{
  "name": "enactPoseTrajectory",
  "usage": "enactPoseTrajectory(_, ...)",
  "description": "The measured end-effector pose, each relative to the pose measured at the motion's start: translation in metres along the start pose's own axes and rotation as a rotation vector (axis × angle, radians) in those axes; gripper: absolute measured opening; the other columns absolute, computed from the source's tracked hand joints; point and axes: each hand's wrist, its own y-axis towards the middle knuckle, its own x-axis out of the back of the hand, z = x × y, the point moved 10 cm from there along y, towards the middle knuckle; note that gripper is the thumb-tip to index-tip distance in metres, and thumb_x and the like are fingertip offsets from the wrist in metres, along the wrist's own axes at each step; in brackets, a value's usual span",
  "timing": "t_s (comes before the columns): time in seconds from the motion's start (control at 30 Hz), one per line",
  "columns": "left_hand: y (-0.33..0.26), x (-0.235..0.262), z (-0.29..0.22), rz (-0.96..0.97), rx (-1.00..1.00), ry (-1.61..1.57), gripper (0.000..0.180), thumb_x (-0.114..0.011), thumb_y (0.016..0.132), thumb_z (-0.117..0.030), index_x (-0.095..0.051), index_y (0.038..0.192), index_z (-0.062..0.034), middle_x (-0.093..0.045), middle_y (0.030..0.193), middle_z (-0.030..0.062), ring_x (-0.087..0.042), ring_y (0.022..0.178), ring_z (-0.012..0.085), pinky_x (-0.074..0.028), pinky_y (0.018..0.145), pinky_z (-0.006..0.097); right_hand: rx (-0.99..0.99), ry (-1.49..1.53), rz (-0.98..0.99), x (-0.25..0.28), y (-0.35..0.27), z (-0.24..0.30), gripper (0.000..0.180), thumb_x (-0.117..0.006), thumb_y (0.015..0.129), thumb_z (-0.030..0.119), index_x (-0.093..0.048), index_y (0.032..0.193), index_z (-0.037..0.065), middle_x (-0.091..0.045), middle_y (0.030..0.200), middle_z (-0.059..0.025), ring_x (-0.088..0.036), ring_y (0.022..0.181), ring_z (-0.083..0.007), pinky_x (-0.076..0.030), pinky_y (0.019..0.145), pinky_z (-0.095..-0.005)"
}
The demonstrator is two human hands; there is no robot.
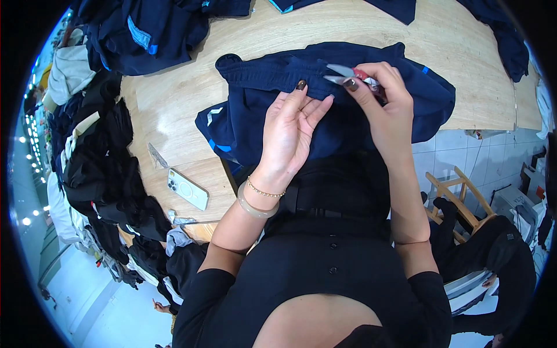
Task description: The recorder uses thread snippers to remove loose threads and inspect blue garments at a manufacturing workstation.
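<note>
A navy blue garment [348, 127] with a gathered elastic waistband [261, 74] lies bunched on the table before me, its lower part hanging toward my lap. My left hand [288, 130] pinches the waistband's near edge, thumb on top and fingers curled below. In my right hand [391, 107] is a small pair of thread snips [342, 71] with red on the grip. Their two blades stand apart and point left, just over the waistband. Whether a thread lies between the blades is too small to see. Bright blue tabs show on the garment's sides.
On the wooden table [278, 35], more navy garments [156, 40] lie at the far left. A pale phone [187, 188] rests near the left edge beside a small pointed metal piece [155, 155]. Dark clothes [98, 156] are heaped along the left. A wooden stool [464, 191] and another person [505, 261] are at right.
</note>
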Motion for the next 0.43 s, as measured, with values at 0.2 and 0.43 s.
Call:
enactPoseTrajectory(0.2, -0.001, 0.004, 0.004, -0.049, 0.051, 0.082, 0.017, -0.050, 0.098, -0.016, -0.053, 0.087, -0.0024, -0.064, 0.090, 0.0112, -0.066, 0.093, 0.0221, -0.055, 0.088, 0.038, -0.319, 0.683, -0.058, 0.007, 0.008, -0.031, 0.039, -0.042, 0.101, 0.036, -0.062, 0.096, 0.003, -0.040, 0.073, 0.0050, -0.034, 0.066, -0.0029, -0.029, 0.061, -0.0192)
enactPoseTrajectory(0.43, 0.000, 0.003, 0.011, -0.042, 0.139, 0.199, 0.025, -0.052, 0.098, -0.024, -0.047, 0.100, 0.0007, -0.062, 0.105, 0.0182, -0.064, 0.101, 0.0271, -0.055, 0.084, 0.037, -0.141, 0.260, 0.032, 0.011, 0.002, -0.017, 0.023, -0.056, 0.097, 0.028, -0.059, 0.101, 0.005, -0.039, 0.074, 0.0057, -0.036, 0.067, -0.0037, -0.037, 0.066, -0.0181)
